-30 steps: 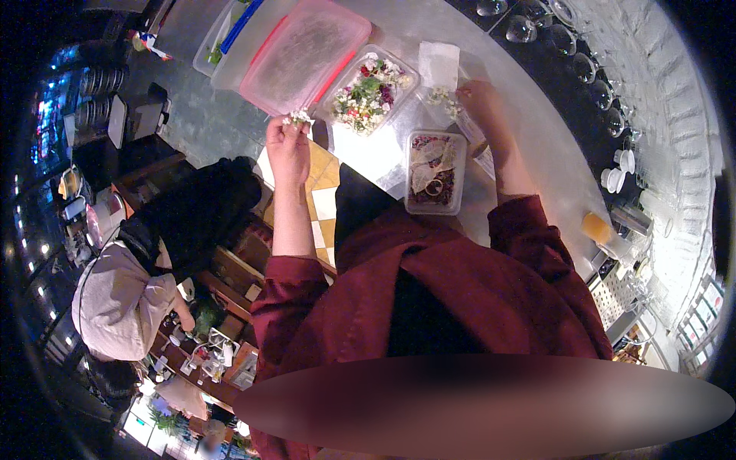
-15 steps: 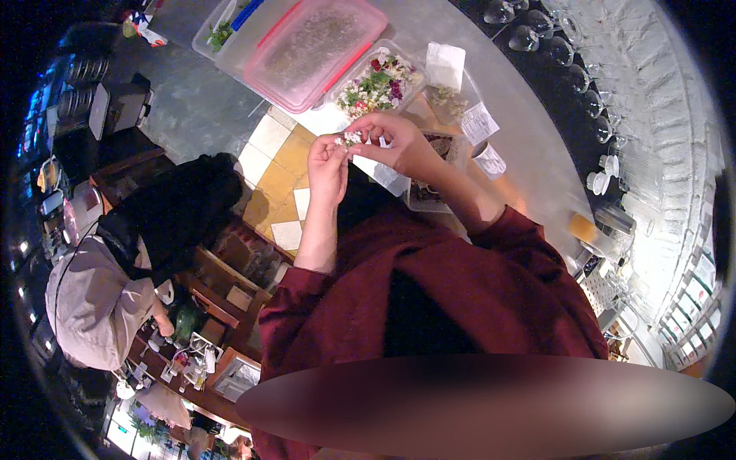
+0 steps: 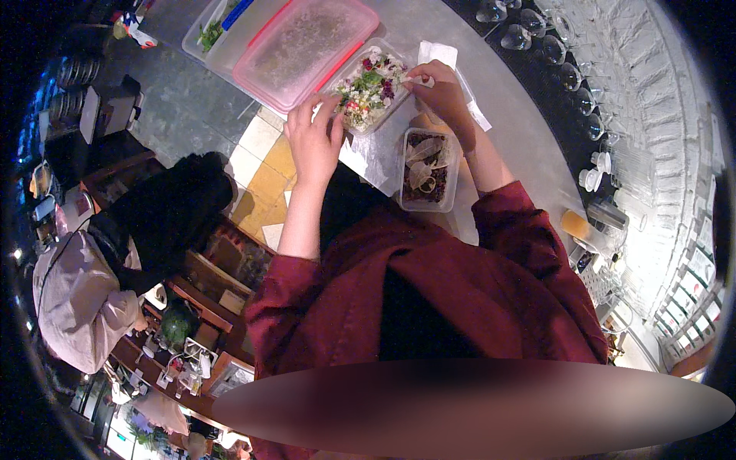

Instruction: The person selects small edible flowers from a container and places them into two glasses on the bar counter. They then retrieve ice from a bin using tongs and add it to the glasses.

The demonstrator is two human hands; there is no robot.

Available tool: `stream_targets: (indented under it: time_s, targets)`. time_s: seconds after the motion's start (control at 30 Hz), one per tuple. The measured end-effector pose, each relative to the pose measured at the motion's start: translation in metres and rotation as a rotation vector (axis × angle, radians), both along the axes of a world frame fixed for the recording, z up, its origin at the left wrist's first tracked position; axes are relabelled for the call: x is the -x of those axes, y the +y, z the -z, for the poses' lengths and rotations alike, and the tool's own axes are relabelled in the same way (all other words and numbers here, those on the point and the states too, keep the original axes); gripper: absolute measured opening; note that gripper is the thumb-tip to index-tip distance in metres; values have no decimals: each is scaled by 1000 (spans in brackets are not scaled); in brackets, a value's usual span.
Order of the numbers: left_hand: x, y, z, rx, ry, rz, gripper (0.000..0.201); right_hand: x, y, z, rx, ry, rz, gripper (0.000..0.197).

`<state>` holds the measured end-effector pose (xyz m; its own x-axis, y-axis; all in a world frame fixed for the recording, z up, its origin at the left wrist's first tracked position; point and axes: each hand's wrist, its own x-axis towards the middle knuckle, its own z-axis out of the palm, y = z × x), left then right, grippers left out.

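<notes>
A clear plastic tub [image 3: 359, 130] of loose white, purple, red and yellow flowers with green leaves [image 3: 371, 81] stands on the counter ahead of me. My left hand [image 3: 313, 138] is at the tub's left side, fingers spread, their tips close to the flowers; I see nothing held in it. My right hand [image 3: 438, 90] reaches to the tub's right edge. Its thumb and fingers come together there, and whatever may be between them is too small to make out. Nearer to me sits a second clear tub [image 3: 405, 178] holding dark dried pieces and pale slices [image 3: 422, 170].
A large pink-rimmed box [image 3: 307, 54] lies beyond the flower tub, beside a box with green leaves [image 3: 210, 35]. White paper [image 3: 438, 54] is behind my right hand. Upturned glasses [image 3: 553, 49] line the right side. A person in a pale top [image 3: 80, 299] works at left.
My hands were together over the counter with small white blossoms between the fingers. They have moved apart to either side of the flower tub, uncovering the tub of dark dried pieces.
</notes>
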<state>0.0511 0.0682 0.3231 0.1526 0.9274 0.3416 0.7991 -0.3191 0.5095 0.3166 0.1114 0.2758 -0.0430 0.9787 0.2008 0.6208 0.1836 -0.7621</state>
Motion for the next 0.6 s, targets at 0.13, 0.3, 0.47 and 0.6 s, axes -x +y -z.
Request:
stream_targets:
  time_s: [0.13, 0.3, 0.47, 0.6]
  targets:
    - [-10, 22, 3, -29, 131, 140, 32, 5, 6, 9, -129, -241, 4, 21]
    - [-18, 35, 18, -15, 275, 223, 33, 22, -6, -3, -173, -447, 119, 25]
    - [-27, 45, 25, -70, 411, 265, 33, 7, -3, -25, -149, -201, 122, 17]
    - [-31, 54, 24, -36, 459, 310, 35, -53, -14, -30, -194, -200, 324, 17]
